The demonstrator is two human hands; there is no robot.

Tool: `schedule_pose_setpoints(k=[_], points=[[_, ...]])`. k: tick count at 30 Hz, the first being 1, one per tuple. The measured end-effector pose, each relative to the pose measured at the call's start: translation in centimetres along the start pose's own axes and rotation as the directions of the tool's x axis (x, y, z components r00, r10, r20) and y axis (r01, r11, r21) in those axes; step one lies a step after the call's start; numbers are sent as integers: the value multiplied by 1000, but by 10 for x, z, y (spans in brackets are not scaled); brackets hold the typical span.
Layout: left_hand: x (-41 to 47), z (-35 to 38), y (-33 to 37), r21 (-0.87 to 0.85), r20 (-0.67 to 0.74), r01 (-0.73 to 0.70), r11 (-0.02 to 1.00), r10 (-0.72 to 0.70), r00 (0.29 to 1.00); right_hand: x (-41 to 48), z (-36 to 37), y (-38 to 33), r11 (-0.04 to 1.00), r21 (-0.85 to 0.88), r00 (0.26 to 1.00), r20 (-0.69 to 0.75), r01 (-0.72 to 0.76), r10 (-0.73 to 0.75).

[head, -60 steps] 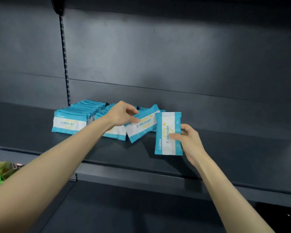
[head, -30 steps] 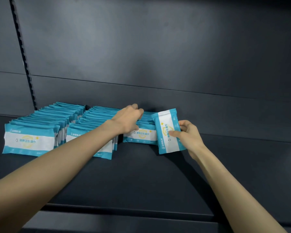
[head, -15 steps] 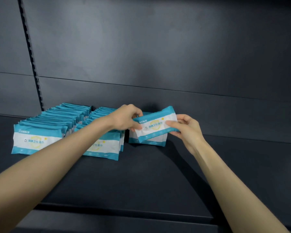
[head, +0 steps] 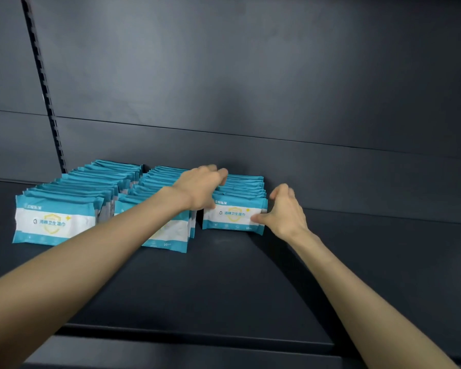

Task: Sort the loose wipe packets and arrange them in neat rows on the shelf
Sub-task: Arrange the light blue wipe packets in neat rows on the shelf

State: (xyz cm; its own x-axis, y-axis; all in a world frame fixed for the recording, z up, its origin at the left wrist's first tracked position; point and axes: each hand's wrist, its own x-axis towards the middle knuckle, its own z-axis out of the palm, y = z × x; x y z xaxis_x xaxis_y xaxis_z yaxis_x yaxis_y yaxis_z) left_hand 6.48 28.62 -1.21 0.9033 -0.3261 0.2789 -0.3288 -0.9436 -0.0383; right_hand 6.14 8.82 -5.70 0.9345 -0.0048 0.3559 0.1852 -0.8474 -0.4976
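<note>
Slotted upright [head: 45,94] at 10 o'clock on the back panel [head: 250,75]. Three packet rows on the shelf [head: 224,288], each running toward 12 o'clock. Left row [head: 55,222] at 9 o'clock of the hands; middle row [head: 173,233] just beside it, partly behind the left forearm. Left hand [head: 200,187] is curled over the right row [head: 244,182], gripping its left end. Right hand [head: 285,211] at the row's 3 o'clock: thumb on the front packet [head: 232,217], fingers curled round the right end.
</note>
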Motion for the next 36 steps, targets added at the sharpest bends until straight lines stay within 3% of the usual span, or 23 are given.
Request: schedule_pose_setpoints(k=[5,9,14,29,32,36], points=[[7,6,0,115,108,-92,989,80,991,4,1,1,945,-189,961,133,267,-244],[12,7,4,163,318,-128,978,71,946,14,-1,2,908,-259,927,269,330,-261],[14,8,9,170,375,-113,979,42,926,25,-2,6,890,-280,912,306,359,-272],[11,1,14,229,332,-63,971,-17,943,16,-10,-11,884,-366,923,351,291,-158],[2,-16,14,166,251,-26,986,-17,968,13,-24,-21,917,-308,926,351,255,-140],[-20,-47,15,113,27,12,994,-15,1000,2,-50,-36,927,-257,947,242,272,-211]])
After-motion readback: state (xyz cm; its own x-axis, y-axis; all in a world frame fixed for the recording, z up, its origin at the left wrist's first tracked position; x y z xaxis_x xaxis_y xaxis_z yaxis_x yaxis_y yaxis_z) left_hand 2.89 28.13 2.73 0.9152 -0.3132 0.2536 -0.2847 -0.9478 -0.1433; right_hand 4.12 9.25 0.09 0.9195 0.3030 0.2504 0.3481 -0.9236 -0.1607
